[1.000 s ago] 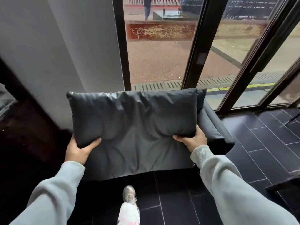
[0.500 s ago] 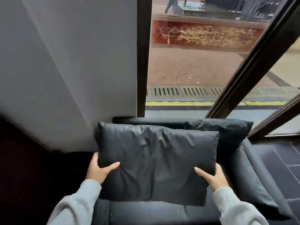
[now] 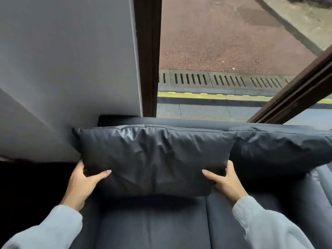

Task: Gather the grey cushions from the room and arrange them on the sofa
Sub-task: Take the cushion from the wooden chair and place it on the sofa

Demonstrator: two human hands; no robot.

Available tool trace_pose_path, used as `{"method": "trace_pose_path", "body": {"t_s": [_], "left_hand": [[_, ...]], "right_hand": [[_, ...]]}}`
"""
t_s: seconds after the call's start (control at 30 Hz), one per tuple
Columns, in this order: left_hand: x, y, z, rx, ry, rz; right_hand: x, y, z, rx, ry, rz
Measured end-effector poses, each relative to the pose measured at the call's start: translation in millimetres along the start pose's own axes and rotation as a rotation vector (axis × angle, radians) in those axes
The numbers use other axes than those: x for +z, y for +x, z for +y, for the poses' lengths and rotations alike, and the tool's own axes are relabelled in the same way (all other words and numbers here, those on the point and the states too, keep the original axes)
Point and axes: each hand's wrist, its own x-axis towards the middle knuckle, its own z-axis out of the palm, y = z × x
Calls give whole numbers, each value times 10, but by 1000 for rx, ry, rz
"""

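A dark grey cushion (image 3: 152, 157) stands upright against the backrest at the left end of the grey sofa (image 3: 152, 229). My left hand (image 3: 84, 184) grips its lower left corner, thumb on the front face. My right hand (image 3: 226, 182) grips its lower right corner the same way. A second grey cushion (image 3: 280, 151) leans on the backrest just to the right, its edge touching the held one.
A white wall (image 3: 62, 69) stands behind the sofa's left end. A dark window frame (image 3: 148, 56) and glass are behind the backrest, with pavement and a drain grate outside. Left of the sofa the floor is dark.
I have stepped closer to the sofa and carried the cushion forward and down, so it now stands against the backrest beside the other cushion. Both hands keep their grip.
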Motion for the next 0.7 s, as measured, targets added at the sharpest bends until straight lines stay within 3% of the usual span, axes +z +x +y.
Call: {"method": "trace_pose_path", "body": {"t_s": [0.3, 0.47, 0.63, 0.7], "left_hand": [[683, 502, -189, 27, -14, 131], [797, 553, -302, 36, -43, 194], [901, 687, -205, 20, 191, 212], [924, 606, -95, 102, 319, 261]], "right_hand": [[139, 757, 525, -60, 127, 130], [113, 847, 594, -196, 41, 218], [165, 996, 586, -115, -87, 226], [198, 921, 521, -97, -175, 273]]}}
